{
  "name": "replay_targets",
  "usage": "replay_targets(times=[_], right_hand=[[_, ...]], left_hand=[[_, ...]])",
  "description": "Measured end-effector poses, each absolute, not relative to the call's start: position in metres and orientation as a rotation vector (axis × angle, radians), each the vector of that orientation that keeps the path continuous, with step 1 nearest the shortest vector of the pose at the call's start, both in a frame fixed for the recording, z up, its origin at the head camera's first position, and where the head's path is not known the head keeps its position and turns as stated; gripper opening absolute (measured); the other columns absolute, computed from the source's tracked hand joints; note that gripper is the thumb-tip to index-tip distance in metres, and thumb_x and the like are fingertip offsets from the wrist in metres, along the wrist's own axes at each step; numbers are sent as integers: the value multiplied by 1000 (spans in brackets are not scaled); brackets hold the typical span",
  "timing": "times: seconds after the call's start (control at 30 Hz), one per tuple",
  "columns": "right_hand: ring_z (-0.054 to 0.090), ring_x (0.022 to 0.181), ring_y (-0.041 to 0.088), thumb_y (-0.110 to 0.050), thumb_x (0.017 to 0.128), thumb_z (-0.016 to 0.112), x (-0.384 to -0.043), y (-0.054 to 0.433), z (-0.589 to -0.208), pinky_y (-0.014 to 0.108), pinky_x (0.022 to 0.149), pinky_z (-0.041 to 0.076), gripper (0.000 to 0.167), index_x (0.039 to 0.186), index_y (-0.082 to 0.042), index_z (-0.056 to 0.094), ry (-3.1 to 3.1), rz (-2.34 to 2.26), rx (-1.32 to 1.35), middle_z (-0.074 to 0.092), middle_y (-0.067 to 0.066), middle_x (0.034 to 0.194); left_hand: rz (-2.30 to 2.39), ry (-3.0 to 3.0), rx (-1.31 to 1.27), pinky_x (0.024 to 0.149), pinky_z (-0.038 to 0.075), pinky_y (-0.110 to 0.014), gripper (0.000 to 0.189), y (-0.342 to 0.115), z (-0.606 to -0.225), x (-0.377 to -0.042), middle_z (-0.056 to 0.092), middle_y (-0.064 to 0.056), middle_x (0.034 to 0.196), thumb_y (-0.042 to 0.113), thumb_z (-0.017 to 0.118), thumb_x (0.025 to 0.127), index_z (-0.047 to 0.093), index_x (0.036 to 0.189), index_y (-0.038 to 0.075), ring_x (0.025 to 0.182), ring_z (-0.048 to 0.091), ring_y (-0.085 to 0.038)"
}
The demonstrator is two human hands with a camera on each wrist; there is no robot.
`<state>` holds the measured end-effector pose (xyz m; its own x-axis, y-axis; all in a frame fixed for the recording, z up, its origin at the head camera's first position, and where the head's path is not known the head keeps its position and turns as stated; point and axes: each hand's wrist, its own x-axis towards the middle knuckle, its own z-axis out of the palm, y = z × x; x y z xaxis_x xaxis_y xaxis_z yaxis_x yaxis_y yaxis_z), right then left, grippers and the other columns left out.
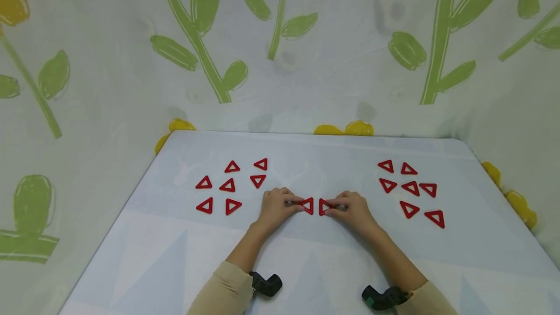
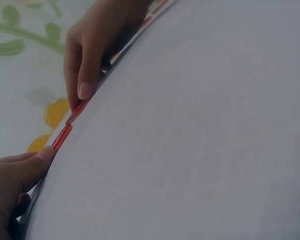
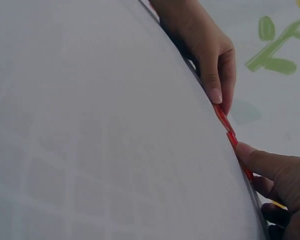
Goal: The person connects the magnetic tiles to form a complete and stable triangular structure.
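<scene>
My left hand (image 1: 276, 208) pinches the pointed end of a red triangular frame (image 1: 312, 206) between thumb and fingertips, at the middle of the table. Facing it, my right hand (image 1: 355, 212) pinches another red triangular frame (image 1: 321, 206) by its pointed end. The flat sides of the two triangles face each other across a small gap. From the left wrist, the left hand's triangle (image 2: 63, 137) appears edge-on, low by the tabletop. The right wrist view likewise shows the right hand's triangle (image 3: 244, 167) as a thin red strip.
Several loose red triangles (image 1: 227, 185) lie left of the hands, and several more triangles (image 1: 410, 188) lie to the right. They rest on a white table (image 1: 306, 159) with pale blue patterns. Behind stands a flower-printed cloth (image 1: 332, 86). Each wrist carries a black device (image 1: 268, 286).
</scene>
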<state>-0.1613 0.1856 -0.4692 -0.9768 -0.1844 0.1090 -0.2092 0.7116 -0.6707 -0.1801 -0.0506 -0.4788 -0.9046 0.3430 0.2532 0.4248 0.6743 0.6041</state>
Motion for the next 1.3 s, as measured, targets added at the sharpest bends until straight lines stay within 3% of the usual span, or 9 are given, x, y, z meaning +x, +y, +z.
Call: replay_targets(times=[0.4, 1.0, 1.3], right_hand=[[50, 79, 15, -23, 74, 81, -163, 184, -472, 33, 70, 34, 30, 102, -13, 75, -2820, 1047, 406, 64, 0, 86], [50, 77, 13, -21, 72, 82, -163, 179, -474, 33, 70, 33, 28, 98, -13, 76, -2778, 1082, 420, 65, -2, 84], [54, 88, 16, -22, 76, 79, -157, 185, -469, 28, 71, 47, 31, 105, -13, 74, -2801, 1234, 352, 65, 0, 94]], left_hand=[[-1006, -2805, -620, 82, 32, -37, 22, -42, -478, -180, 63, 6, 91, 32, 74, 81, 76, 101, 23, 86, 52, -13], [-924, -2714, -705, 80, 34, -36, 27, -42, -479, -178, 61, 4, 91, 34, 77, 76, 76, 101, 23, 83, 53, -15], [-966, -2692, -729, 82, 35, -37, 26, -44, -482, -179, 61, 4, 89, 33, 77, 76, 76, 100, 21, 84, 54, -14]])
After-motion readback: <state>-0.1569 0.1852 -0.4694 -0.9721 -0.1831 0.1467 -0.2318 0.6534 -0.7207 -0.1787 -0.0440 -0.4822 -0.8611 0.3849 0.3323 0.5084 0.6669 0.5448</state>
